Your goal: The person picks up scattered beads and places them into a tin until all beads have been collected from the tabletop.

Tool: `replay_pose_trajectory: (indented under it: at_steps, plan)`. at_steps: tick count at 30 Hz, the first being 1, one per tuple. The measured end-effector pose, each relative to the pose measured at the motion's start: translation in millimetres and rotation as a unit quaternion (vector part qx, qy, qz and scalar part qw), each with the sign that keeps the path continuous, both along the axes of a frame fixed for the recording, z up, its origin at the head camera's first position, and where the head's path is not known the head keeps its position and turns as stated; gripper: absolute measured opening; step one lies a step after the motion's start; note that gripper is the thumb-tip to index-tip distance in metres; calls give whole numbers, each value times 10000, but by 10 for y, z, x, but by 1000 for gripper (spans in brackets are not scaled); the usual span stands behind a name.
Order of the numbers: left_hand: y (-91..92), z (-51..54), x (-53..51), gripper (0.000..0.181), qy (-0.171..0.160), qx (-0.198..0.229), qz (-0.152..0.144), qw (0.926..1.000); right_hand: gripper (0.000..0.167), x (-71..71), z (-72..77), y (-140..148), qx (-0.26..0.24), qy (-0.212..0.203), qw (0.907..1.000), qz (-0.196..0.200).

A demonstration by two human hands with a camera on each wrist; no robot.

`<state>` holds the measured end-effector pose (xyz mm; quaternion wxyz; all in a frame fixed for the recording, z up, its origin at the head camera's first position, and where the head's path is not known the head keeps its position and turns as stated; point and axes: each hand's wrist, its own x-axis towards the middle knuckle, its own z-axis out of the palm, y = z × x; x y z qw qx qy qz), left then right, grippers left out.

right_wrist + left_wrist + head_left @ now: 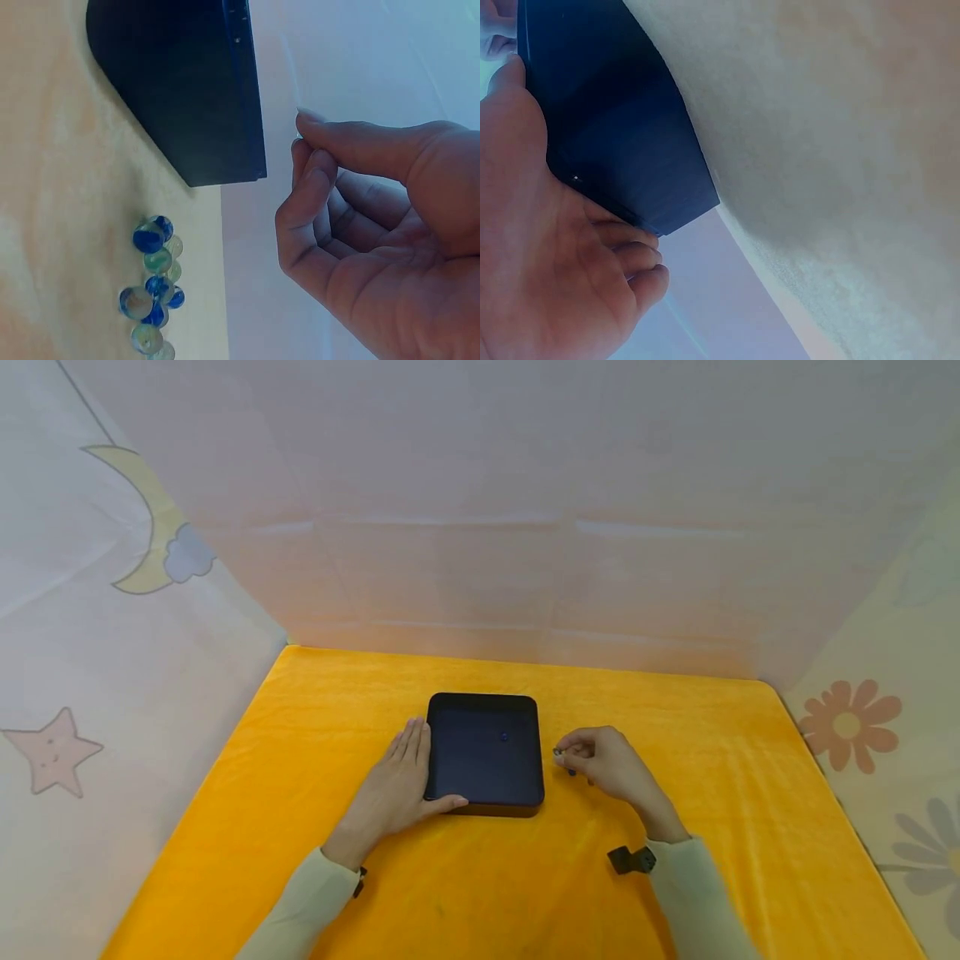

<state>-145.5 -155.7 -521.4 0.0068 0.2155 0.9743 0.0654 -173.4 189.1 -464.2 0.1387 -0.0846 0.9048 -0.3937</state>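
Note:
A black square tray (483,808) lies on the yellow cloth, with a small blue marble (504,737) inside. Against the tray's left side rests my left hand (393,789), fingers straight along the wall and thumb at the near rim; the left wrist view shows the palm (562,262) by the dark wall (622,112). To the right of the tray, my right hand (607,764) pinches a small marble (557,752) between thumb and fingertips. In the right wrist view this hand (390,217) is above several blue and greenish glass marbles (157,260), mostly hiding the pinched one.
Yellow cloth (337,693) covers the table. Pale curtains (480,568) stand behind and at both sides, printed with a moon, a star and flowers. The tray's outer wall (180,97) rises beside the marbles.

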Motion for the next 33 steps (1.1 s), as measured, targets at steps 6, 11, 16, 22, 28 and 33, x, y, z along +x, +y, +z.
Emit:
replay_pose_trajectory:
  at_steps: [6,11,16,22,28,33]
  plan:
    - [-2,-2,7,122,41,-9,3,10000,24,-26,26,-82,-90,18,10000,28]
    - [-2,-9,5,123,61,-65,18,10000,21,-55,13,-142,-69,97,9999,48]
    - [2,-16,2,124,40,-50,13,10000,20,-78,15,-207,-43,66,10000,44]
    - [-1,-31,3,124,67,-32,26,10000,17,-111,34,-294,-38,69,10000,54]
    - [2,-25,0,125,56,-22,40,10000,14,-141,50,-371,-91,163,9996,228]
    - [2,-12,-1,125,16,12,58,10000,14,-180,63,-438,-61,152,9996,249]
